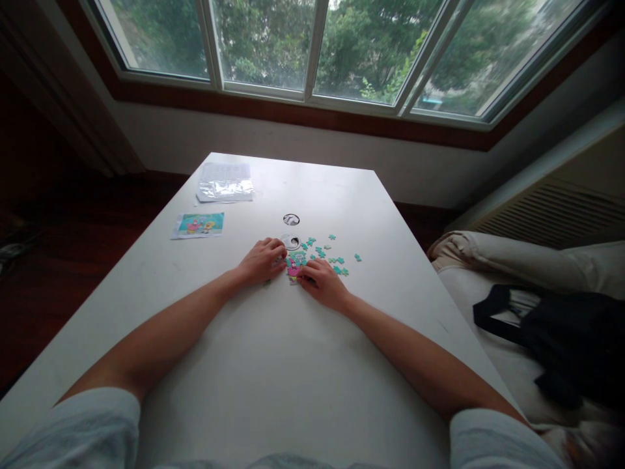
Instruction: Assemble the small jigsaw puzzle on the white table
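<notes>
A partly joined jigsaw puzzle [294,268], pink and teal, lies on the white table between my hands. My left hand [263,262] rests at its left side, fingers bent and drawn together with the tips on its edge. From the right, my right hand [323,283] reaches the puzzle's lower right edge. Its thumb and fingers are pinched there on a jigsaw piece, which is mostly hidden. Loose teal jigsaw pieces [320,252] are scattered just beyond and to the right of my right hand.
A round hole [291,220] and a grey ring-shaped cover [291,242] are behind the puzzle. At left on the table [293,365] lie a colourful picture card [200,225] and a clear plastic bag [225,182]. A dark bag [571,339] lies on the pale seat at right.
</notes>
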